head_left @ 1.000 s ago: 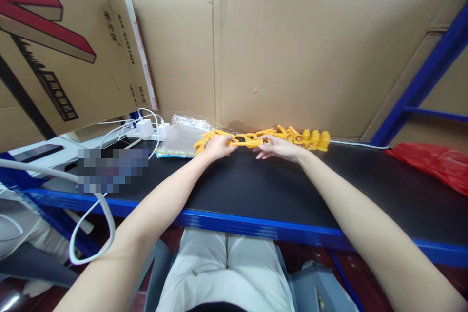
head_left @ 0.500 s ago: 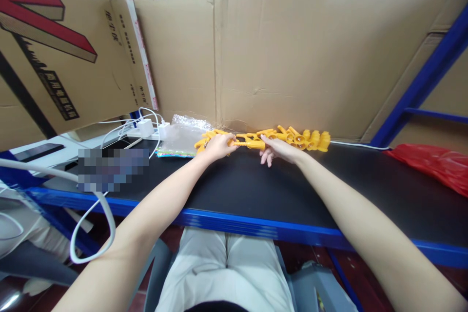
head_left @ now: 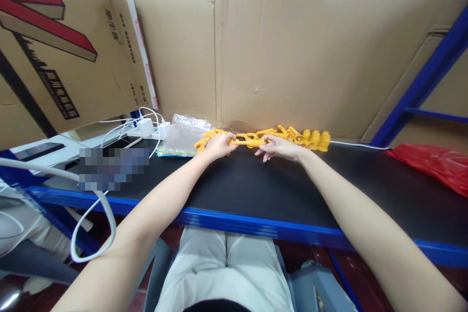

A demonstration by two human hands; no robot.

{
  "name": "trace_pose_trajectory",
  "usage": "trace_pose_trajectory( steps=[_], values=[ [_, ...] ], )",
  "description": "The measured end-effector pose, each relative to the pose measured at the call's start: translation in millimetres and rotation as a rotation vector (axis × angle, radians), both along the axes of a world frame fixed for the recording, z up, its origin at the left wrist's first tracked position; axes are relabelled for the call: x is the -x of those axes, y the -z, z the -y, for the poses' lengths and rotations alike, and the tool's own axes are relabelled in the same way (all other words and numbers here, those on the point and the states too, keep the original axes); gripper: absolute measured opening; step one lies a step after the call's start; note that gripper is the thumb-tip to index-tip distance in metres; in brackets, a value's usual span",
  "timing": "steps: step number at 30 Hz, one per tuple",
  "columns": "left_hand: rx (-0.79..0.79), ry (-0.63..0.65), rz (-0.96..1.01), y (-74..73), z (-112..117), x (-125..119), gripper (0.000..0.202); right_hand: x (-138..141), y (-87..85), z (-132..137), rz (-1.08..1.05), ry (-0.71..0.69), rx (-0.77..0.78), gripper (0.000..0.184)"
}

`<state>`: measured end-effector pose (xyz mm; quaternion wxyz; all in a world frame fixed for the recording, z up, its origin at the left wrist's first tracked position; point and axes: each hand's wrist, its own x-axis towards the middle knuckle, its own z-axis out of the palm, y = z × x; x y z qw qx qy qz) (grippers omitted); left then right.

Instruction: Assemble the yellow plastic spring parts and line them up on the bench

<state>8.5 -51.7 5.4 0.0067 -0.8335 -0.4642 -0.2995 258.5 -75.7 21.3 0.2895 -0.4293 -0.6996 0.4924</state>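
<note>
My left hand point(head_left: 219, 146) is closed on the left end of a yellow plastic piece point(head_left: 253, 143) with a thin stem and a wider tube-like body. At the piece's other end, my right hand point(head_left: 280, 148) pinches it between thumb and forefinger, the other fingers hanging loosely below. Behind and right of that hand lies a row of similar yellow plastic parts point(head_left: 309, 140), some nested together with round open ends. More yellow parts point(head_left: 202, 142) show beside my left hand, partly hidden by it.
Clear plastic bags point(head_left: 179, 137) lie left of the yellow parts. White chargers point(head_left: 145, 127) with cables stand farther left. A red plastic bag point(head_left: 431, 163) is at the right. A cardboard wall point(head_left: 292, 58) closes the back; a blue rail point(head_left: 256, 224) edges the black tabletop point(head_left: 263, 190).
My right hand has shifted slightly left, and its fingers have changed their hold on the end of the yellow piece. My left hand has stayed nearly still.
</note>
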Motion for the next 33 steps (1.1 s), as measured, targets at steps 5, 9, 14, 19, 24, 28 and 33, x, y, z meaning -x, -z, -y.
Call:
trace_pose_trajectory(
  steps=[5,9,14,19,24,28,33],
  values=[
    [-0.028,-0.001,-0.019,0.9,2.1,-1.0,0.028,1.2,1.1,-2.0,0.015,-0.034,0.029,0.035],
    [-0.053,-0.008,-0.025,0.1,4.4,-2.7,0.028,6.6,3.7,-3.0,0.041,0.057,0.084,0.054],
    [0.004,-0.016,-0.014,-1.0,4.2,-2.8,0.026,7.7,4.7,-3.2,0.071,0.086,0.117,0.063],
    [0.006,-0.039,-0.005,0.8,0.4,-1.5,0.027,-3.3,2.7,-3.4,-0.001,0.022,0.034,0.050],
    [0.014,-0.059,-0.017,0.5,1.2,-2.5,0.026,-6.0,3.4,-6.5,-0.029,0.034,-0.048,0.037],
    [0.009,-0.033,-0.012,-2.3,6.3,-4.1,0.026,-3.1,3.4,-6.9,-0.017,0.025,-0.018,0.032],
    [0.020,-0.058,-0.033,-4.9,9.6,-5.2,0.027,-2.2,5.4,-8.7,-0.016,0.052,0.011,0.037]
  ],
)
